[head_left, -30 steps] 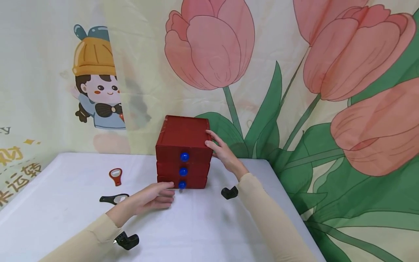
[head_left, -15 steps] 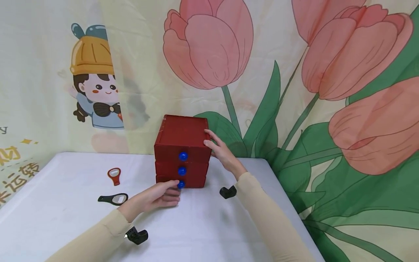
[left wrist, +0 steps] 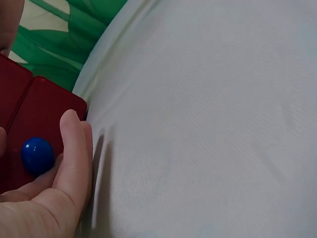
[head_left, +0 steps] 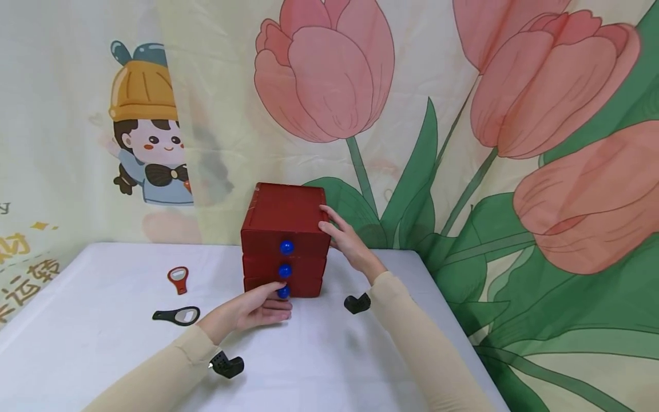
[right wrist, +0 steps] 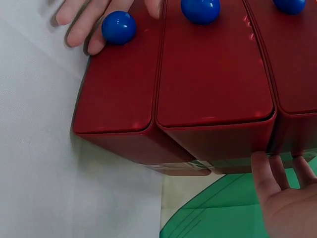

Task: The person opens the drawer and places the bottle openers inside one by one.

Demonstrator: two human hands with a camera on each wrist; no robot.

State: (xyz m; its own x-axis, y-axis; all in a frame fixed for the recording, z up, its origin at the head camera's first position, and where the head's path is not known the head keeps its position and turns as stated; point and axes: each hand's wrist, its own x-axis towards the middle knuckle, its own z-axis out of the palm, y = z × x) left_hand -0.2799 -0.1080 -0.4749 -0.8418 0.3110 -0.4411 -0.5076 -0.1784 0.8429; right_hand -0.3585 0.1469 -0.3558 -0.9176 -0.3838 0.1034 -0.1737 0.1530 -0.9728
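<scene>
A red three-drawer box (head_left: 283,209) stands on the white table, all its drawers closed. Each drawer front has a round blue knob, one above another. My left hand (head_left: 252,309) is at the bottom knob (right wrist: 119,28), its thumb above it and its fairly straight fingers below and beside it. From the right wrist view, a gap shows between the thumb and that knob. My right hand (head_left: 353,243) rests on the box's right side, thumb and fingertips near the upper edge. In the right wrist view its fingers (right wrist: 265,173) lie against the side wall.
Left of the box lie a red bottle opener (head_left: 178,280) and, nearer, a black bottle opener (head_left: 177,316), both flat on the white tablecloth (head_left: 103,349). A printed tulip backdrop (head_left: 329,86) hangs close behind the table.
My left hand has moved right along the box's front, bringing thumb and fingers around the bottom knob. The right hand stays against the side; the box has not moved.
</scene>
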